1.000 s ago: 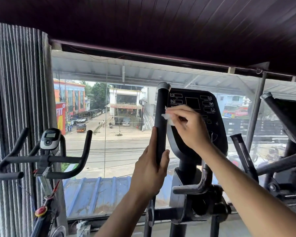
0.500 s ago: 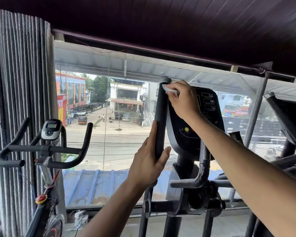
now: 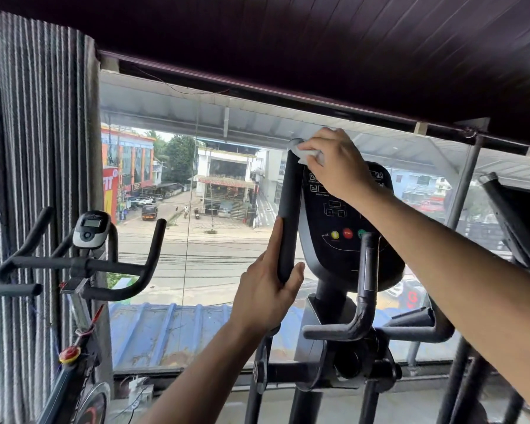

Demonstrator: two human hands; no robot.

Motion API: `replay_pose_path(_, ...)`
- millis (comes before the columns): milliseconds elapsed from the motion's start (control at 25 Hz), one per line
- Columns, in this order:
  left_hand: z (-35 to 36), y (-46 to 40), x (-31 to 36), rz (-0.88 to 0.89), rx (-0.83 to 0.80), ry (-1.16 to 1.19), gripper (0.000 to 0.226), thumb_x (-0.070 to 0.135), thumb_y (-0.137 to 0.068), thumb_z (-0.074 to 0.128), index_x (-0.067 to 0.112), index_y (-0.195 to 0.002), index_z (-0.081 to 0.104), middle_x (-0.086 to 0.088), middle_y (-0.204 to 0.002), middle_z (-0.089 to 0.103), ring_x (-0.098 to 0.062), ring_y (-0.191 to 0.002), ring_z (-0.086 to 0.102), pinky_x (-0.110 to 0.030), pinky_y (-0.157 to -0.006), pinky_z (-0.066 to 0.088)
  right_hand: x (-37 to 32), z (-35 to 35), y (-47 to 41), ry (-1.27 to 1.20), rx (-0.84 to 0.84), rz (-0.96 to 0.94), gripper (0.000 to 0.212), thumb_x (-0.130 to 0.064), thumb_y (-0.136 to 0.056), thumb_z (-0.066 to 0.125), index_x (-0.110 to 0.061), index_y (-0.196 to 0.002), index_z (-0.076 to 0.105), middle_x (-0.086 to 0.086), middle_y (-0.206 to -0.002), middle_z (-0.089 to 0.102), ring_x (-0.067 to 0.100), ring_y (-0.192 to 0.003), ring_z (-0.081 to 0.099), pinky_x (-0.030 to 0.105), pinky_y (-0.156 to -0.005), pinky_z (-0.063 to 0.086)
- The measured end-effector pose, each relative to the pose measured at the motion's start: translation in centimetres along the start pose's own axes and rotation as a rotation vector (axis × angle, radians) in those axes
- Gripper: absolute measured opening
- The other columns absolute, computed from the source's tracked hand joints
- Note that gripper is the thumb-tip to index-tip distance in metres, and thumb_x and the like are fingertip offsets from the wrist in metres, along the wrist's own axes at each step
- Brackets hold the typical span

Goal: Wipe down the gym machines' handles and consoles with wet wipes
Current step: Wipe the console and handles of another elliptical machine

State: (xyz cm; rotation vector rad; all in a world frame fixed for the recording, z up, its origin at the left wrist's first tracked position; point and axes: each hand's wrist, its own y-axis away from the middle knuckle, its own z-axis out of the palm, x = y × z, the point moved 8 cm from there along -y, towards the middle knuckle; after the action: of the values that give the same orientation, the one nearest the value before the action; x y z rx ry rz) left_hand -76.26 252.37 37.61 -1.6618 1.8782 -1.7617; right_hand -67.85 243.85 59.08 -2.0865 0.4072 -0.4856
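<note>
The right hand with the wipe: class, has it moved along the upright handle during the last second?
Yes. The right hand has climbed with the wet wipe from about mid-handle, level with the console, up to the top end of the upright handle.

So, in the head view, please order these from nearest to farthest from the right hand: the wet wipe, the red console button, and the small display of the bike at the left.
1. wet wipe: held in the right hand, at the top of the upright handle.
2. red console button: below the hand.
3. bike display: far left, by the curtain.
</note>
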Motion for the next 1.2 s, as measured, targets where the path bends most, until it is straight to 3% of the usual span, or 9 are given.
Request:
replay_pose_path(240, -0.1, 0.0, 0.0, -0.004, -0.015, 0.016, 0.08, 0.051, -0.103, 0.051, 0.059, -0.158, -0.006, 0.002, -0.077, 0.068, -0.02, -0.066, 0.067, -0.047, -0.064, 0.056, -2.5, 2.6, 1.0, 0.011, -0.131, 0.017, 0.028, 0.006, -0.095, 0.056, 0.002, -0.118, 0.071, 0.014, -0.119, 0.058, 0.028, -0.103, 0.059, 0.03, -0.089, 0.05)
replay_pose_path(400, 0.0, 0.1, 0.0, -0.007, -0.001, 0.005, 0.079, 0.057, -0.099, 0.046, 0.059, -0.158, -0.006, 0.003, -0.077, 0.068, -0.02, -0.066, 0.067, -0.048, -0.064, 0.055, -3.9, 2.2, 4.4, -0.067, -0.21, -0.028, 0.026, 0.005, -0.093, 0.061, -0.001, -0.116, 0.073, 0.001, -0.105, 0.055, -0.004, -0.076, 0.046, 0.001, -0.074, 0.034)
replay_pose_path(480, 0.1, 0.1, -0.1, -0.008, 0.001, 0.01, 0.079, 0.057, -0.098, 0.046, 0.059, -0.158, -0.006, 0.003, -0.077, 0.068, -0.02, -0.066, 0.067, -0.05, -0.064, 0.055, -4.1, 1.7, 4.9, -0.099, -0.275, -0.051, 0.024, 0.0, -0.096, 0.064, -0.007, -0.117, 0.074, -0.003, -0.105, 0.056, -0.006, -0.078, 0.049, 0.006, -0.078, 0.041)
replay_pose_path(600, 0.0, 0.2, 0.1, -0.007, 0.002, 0.015, 0.08, 0.051, -0.101, 0.051, 0.061, -0.157, -0.005, 0.004, -0.078, 0.069, -0.02, -0.067, 0.068, -0.047, -0.066, 0.056, -2.3, -0.2, 2.4, -0.08, -0.222, -0.038, 0.019, -0.008, -0.096, 0.067, -0.008, -0.114, 0.075, 0.001, -0.106, 0.061, 0.014, -0.092, 0.061, 0.023, -0.086, 0.05)
replay_pose_path(680, 0.1, 0.1, 0.1, -0.011, 0.004, 0.023, 0.08, 0.046, -0.102, 0.053, 0.062, -0.157, -0.004, 0.003, -0.079, 0.069, -0.021, -0.067, 0.068, -0.046, -0.066, 0.056, -0.3, -1.2, 0.5, -0.065, -0.103, 0.03, 0.021, -0.005, -0.095, 0.066, -0.006, -0.115, 0.074, 0.002, -0.105, 0.06, 0.019, -0.092, 0.061, 0.015, -0.08, 0.044)
replay_pose_path(760, 0.0, 0.2, 0.1, -0.013, 0.007, 0.031, 0.08, 0.046, -0.102, 0.053, 0.063, -0.156, -0.004, 0.002, -0.079, 0.069, -0.022, -0.067, 0.069, -0.047, -0.067, 0.057, 0.8, -0.5, -0.1, -0.083, -0.043, 0.095, 0.023, -0.003, -0.094, 0.067, -0.006, -0.115, 0.074, 0.003, -0.103, 0.06, 0.017, -0.087, 0.057, 0.017, -0.072, 0.042)
replay_pose_path(1000, 0.2, 0.3, -0.2, -0.021, -0.003, 0.046, 0.08, 0.046, -0.102, 0.055, 0.065, -0.155, -0.003, 0.003, -0.078, 0.069, -0.02, -0.067, 0.07, -0.048, -0.066, 0.056, -0.1, 2.2, 4.7, -0.267, 0.127, 0.189, 0.019, 0.007, -0.086, 0.069, -0.006, -0.1, 0.075, -0.002, -0.098, 0.065, 0.003, -0.083, 0.06, 0.007, -0.073, 0.042)
replay_pose_path(1080, 0.3, 0.2, -0.5, -0.019, 0.011, 0.057, 0.082, 0.044, -0.102, 0.058, 0.066, -0.155, -0.001, 0.004, -0.08, 0.071, -0.02, -0.065, 0.07, -0.047, -0.065, 0.056, -0.5, 2.6, 6.9, -0.355, 0.131, 0.208, 0.018, 0.006, -0.086, 0.071, -0.008, -0.097, 0.074, -0.009, -0.097, 0.065, 0.0, -0.083, 0.065, 0.018, -0.07, 0.051)
replay_pose_path(1200, 0.3, 0.1, -0.5, -0.012, 0.019, 0.092, 0.08, 0.045, -0.101, 0.06, 0.065, -0.155, 0.003, 0.008, -0.083, 0.074, -0.016, -0.063, 0.071, -0.044, -0.063, 0.058, -0.5, 2.8, 8.5, -0.508, -0.003, 0.253, 0.015, 0.0, -0.087, 0.075, -0.011, -0.098, 0.074, -0.001, -0.104, 0.071, 0.016, -0.087, 0.073, 0.03, -0.074, 0.059)
